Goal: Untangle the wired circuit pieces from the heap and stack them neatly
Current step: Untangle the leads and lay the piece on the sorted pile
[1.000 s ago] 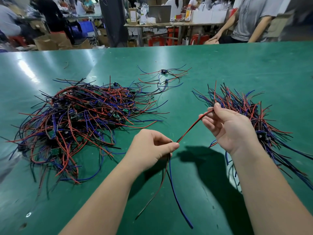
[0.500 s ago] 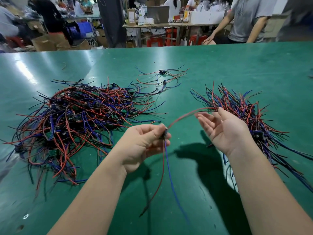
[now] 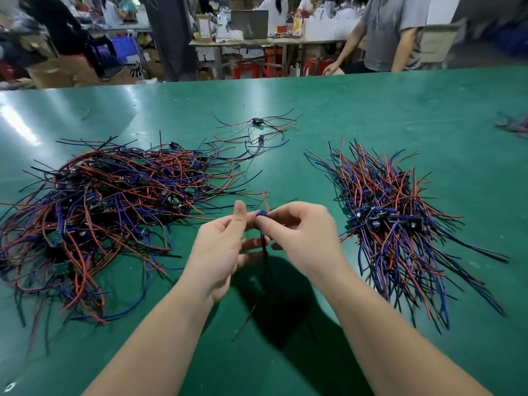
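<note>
Item 1. Small wired circuit piece (image 3: pixel 261 214), dark blue body with thin red, blue and black leads. Held in the air above the near middle of the table, between both hands. One red lead (image 3: pixel 267 199) curls upward from the body; the dark leads (image 3: pixel 265 264) hang down toward the tabletop.

Item 2. Left hand (image 3: pixel 225 247). Forearm enters from the lower left, palm turned inward. Thumb raised and straight, its tip beside the body of the piece; fingers curled, their tips against the hanging leads.

Item 3. Right hand (image 3: pixel 303 238). Forearm enters from the lower right, back of the hand up. Thumb and forefinger pinch the body of the piece; the other fingers are bent loosely beneath.

Item 4. Tangled heap (image 3: pixel 108 201) of red, blue and black wires with small green boards among them, to the left of the hands.

Item 5. Sorted stack (image 3: pixel 391 218) of like pieces on the right, their dark bodies lined up in a row across its middle and wires fanning toward and away from the viewer.

Item 6. Few loose pieces (image 3: pixel 257 130), far middle, apart from both piles.

Item 7. Glossy green table (image 3: pixel 385 110) bearing all the above.

Item 8. Person in a grey T-shirt (image 3: pixel 391 32) standing at the far edge.
</note>
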